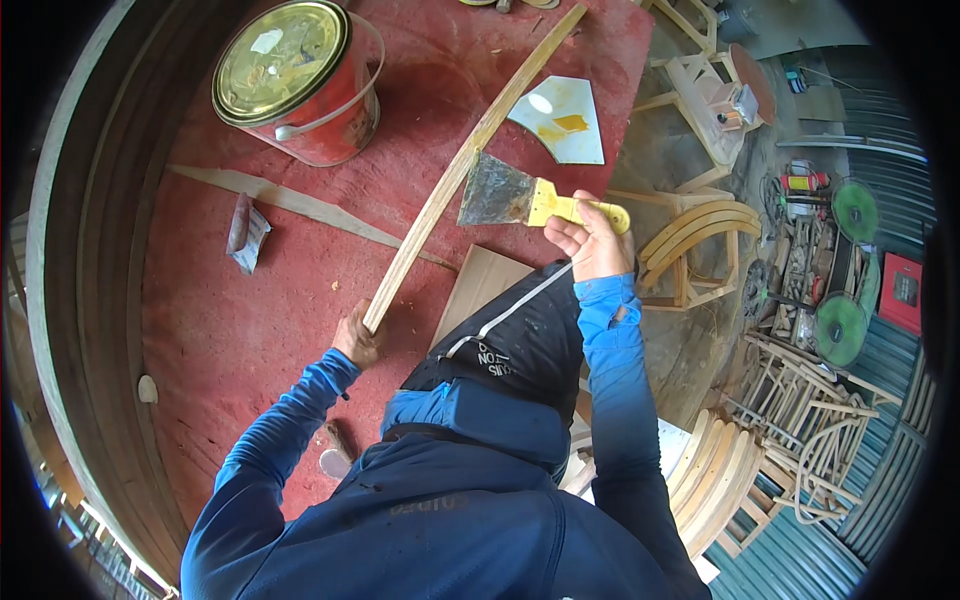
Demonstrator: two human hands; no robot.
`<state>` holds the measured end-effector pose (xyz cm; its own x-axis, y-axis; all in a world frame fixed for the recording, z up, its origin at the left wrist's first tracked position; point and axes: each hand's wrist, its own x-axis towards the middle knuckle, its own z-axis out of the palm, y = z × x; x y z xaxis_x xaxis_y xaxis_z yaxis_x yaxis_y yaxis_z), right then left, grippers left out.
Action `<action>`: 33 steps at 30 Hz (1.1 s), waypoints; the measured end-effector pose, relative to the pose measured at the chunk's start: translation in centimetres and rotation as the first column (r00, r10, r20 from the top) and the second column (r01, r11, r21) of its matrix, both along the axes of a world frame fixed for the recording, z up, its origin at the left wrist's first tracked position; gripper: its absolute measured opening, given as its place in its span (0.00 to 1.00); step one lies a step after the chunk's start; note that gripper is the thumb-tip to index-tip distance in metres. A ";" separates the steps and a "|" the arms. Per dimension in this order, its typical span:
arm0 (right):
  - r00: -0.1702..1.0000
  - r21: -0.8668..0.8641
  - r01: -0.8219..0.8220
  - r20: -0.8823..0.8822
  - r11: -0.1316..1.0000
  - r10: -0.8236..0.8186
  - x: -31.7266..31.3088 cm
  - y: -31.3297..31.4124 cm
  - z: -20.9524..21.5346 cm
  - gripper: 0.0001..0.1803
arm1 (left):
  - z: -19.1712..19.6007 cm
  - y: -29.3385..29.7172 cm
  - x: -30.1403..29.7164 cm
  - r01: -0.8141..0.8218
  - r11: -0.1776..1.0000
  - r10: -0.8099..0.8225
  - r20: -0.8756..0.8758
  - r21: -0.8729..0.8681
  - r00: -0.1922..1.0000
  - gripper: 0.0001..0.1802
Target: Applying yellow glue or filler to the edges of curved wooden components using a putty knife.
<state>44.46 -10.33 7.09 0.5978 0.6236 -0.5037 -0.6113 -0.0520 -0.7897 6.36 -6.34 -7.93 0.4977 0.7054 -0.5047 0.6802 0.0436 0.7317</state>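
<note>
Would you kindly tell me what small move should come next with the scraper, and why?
Probably press its blade lightly against the wooden strip: the right grip has the scraper by its yellow handle, blade close by the strip's edge, while the left grip holds the strip's near end.

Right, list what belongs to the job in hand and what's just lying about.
In the job:
- wooden strip, in the left hand
- scraper, in the right hand
- probably the smeared white piece

Apparently idle:
- green fans
- red box
</note>
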 end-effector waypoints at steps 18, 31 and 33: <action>-0.254 -0.504 -0.418 0.864 0.756 0.436 -5.5 -0.6 7.6 0.17 | -0.5 0.0 -0.3 0.055 0.997 -0.056 0.016 0.050 0.998 0.18; -0.189 -0.526 -0.551 0.835 0.648 0.517 -5.3 0.6 8.9 0.20 | 0.2 0.2 0.2 0.084 0.993 -0.083 -0.021 0.083 0.996 0.16; -0.186 -0.488 -0.524 0.865 0.698 0.466 -5.0 1.6 9.1 0.19 | -0.2 -0.2 -0.6 0.037 0.998 -0.039 0.035 0.053 0.999 0.20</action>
<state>39.42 -8.71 16.16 -0.0193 0.9877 0.1550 0.7972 0.1088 -0.5938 5.71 -6.54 -8.16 0.5418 0.7107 -0.4487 0.6537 -0.0208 0.7565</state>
